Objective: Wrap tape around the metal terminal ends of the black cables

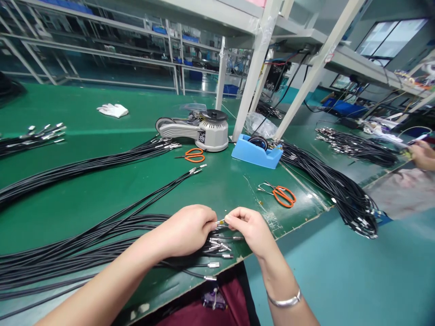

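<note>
Near the front edge of the green table, my left hand is closed in a pinch on the metal-tipped end of a black cable. My right hand, thumb and forefinger pressed together, meets it at a small piece of yellow tape on that tip. Whatever else lies between the right fingers is too small to make out. Under and beside my left hand runs a bundle of black cables, their silver ends pointing right. A few separate cables lie just behind it.
Orange-handled scissors lie to the right, another pair of scissors farther back. Behind stand a grey tape dispenser and a blue tape holder. More cables hang over the right edge. A co-worker's hand shows far right.
</note>
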`<state>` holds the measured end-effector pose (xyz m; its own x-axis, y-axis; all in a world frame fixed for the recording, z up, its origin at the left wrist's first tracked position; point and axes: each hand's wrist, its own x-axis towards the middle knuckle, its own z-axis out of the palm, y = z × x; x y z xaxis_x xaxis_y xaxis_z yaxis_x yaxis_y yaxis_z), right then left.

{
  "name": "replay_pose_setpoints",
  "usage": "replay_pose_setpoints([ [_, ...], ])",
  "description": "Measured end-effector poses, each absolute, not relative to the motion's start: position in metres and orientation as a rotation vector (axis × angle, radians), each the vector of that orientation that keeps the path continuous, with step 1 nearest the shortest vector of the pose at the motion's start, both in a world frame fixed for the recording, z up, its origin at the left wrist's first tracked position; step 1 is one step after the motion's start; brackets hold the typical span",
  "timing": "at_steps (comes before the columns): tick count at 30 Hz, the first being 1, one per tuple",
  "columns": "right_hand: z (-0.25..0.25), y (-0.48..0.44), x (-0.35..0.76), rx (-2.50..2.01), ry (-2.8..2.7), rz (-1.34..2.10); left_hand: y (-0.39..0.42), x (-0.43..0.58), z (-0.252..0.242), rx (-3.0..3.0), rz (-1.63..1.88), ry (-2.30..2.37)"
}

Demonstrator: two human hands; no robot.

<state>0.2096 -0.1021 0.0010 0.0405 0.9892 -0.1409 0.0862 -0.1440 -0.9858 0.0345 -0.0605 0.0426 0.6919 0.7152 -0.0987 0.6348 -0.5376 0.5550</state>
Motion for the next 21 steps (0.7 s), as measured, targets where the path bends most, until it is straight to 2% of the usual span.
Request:
replay_pose_setpoints([
  [10,0.001,-0.111,0.193,-1.351,-1.046,1.096,-0.062,0.037,0.033,1.797,0.318,1.102],
  [21,0.004,-0.115,0.204,-1.361,-1.193,1.059,-0.069,0.041,0.043,2.048,0.35,1.139],
])
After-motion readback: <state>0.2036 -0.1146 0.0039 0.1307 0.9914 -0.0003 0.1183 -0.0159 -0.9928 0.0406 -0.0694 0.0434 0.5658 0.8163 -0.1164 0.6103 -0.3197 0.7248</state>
